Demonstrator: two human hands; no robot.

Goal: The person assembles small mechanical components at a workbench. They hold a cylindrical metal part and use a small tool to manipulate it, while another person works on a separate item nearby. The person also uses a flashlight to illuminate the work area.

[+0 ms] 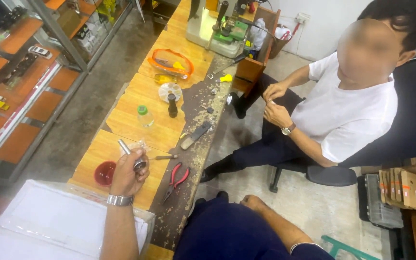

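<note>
My left hand [128, 174], with a metal watch on its wrist, is raised over the wooden workbench [136, 103] and closed around a silver metal tube [124, 147] with a ring-shaped end. Just left of the hand sits a small red bowl [104, 173]. Red-handled pliers [176, 178] and a thin screwdriver [162, 157] lie to its right. My right arm [270, 219] rests along my dark-trousered thigh. Its rounded end near the knee does not show any fingers.
A seated person in a white shirt [343, 115] faces the bench, hands together [275, 103]. On the bench stand a green-capped bottle [144, 115], a dark bottle [172, 105], a round clear box [169, 90] and a green machine [225, 29]. Shelves [20, 72] line the left.
</note>
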